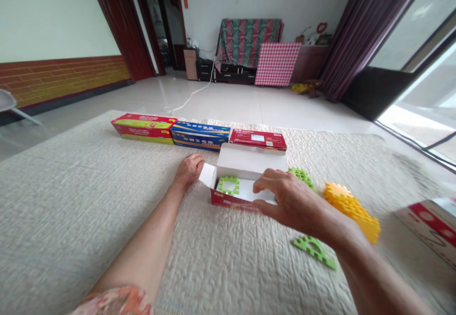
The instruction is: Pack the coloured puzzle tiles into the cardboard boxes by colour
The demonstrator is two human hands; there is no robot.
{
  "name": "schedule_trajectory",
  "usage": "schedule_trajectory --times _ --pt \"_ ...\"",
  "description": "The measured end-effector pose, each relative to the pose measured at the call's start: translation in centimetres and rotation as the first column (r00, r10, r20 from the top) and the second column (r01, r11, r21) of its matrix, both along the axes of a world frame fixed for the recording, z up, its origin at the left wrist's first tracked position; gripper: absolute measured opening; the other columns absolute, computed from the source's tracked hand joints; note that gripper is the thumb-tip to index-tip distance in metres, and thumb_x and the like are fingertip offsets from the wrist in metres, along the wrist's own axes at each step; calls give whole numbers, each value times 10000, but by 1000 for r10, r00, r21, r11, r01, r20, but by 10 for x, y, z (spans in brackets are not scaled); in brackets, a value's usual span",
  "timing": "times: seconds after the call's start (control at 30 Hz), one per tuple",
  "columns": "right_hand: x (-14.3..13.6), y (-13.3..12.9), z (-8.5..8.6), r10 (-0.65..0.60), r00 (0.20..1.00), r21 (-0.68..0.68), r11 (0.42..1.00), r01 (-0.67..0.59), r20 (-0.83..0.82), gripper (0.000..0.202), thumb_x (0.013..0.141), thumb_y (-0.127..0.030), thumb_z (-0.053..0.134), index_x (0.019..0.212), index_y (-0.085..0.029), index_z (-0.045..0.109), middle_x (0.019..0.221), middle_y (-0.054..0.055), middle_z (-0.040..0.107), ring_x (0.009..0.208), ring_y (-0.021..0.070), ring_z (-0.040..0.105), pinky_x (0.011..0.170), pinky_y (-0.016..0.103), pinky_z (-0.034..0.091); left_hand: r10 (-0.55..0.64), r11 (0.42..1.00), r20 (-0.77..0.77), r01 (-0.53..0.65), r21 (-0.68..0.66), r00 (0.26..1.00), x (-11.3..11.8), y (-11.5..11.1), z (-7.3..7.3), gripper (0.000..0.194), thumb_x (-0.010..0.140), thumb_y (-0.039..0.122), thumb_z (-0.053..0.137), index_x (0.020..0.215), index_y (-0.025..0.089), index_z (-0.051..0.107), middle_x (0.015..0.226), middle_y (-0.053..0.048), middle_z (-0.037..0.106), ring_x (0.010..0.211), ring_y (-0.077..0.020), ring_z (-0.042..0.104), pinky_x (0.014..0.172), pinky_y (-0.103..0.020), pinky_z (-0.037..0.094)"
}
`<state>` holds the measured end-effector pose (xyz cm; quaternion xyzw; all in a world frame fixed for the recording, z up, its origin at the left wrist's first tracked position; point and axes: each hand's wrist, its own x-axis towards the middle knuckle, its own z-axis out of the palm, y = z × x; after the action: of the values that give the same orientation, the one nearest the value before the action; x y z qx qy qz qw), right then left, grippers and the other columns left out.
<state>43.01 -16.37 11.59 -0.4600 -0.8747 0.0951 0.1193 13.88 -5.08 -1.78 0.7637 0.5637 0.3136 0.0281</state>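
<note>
A red cardboard box (233,203) lies on the quilted mat with its white lid (251,157) raised at the back and a white side flap (207,174) sticking out to the left. Inside it, at the left end, is a square green interlocking piece (229,186) with a hole in its middle. My right hand (280,194) is over the box's right half, thumb and fingers apart, with nothing visible between them. Just left of the side flap, my left hand (190,170) rests on the mat, its fingers curled in with nothing visible in them.
Behind stand a red-and-yellow box (144,128), a blue box (200,135) and another red box (258,139) in a row. To the right lie a green triangular piece (314,251), more green pieces (302,177) and yellow pieces (352,210). A red-and-white box (429,224) sits far right.
</note>
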Motion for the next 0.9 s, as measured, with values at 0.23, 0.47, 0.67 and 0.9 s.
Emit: schedule_trajectory --times 0.23,0.47,0.67,0.9 --pt "42 12 10 -49 995 112 992 59 -90 176 826 -212 519 790 -205 691 828 38 664 733 138 593 695 288 445 -2 999 -10 2 -41 1000 -2 3 -1 313 828 216 418 935 169 709 1115 -105 684 1048 -211 628 964 -333 489" --pt "100 -1 2 -261 958 93 963 251 116 128 805 -205 559 824 -212 686 857 37 670 716 142 596 687 293 435 -51 996 -45 48 -70 998 -10 8 -6 308 802 236 426 945 141 681 1142 -131 665 1070 -245 613 960 -360 484" --pt "101 -13 -30 -387 876 76 921 382 287 147 797 -171 574 886 -200 688 915 84 660 766 177 604 657 296 418 -71 996 -70 66 -64 995 -14 9 -9 293 747 250 488 954 140 664 1170 -144 644 1069 -255 613 978 -356 468" --pt "97 -9 -47 -444 822 193 896 400 358 144 827 -275 598 911 -179 665 929 110 642 792 220 596 643 315 370 -83 996 -74 80 -44 994 -13 7 -6 296 737 247 496 952 133 666 1138 -143 653 1048 -263 622 950 -355 480"
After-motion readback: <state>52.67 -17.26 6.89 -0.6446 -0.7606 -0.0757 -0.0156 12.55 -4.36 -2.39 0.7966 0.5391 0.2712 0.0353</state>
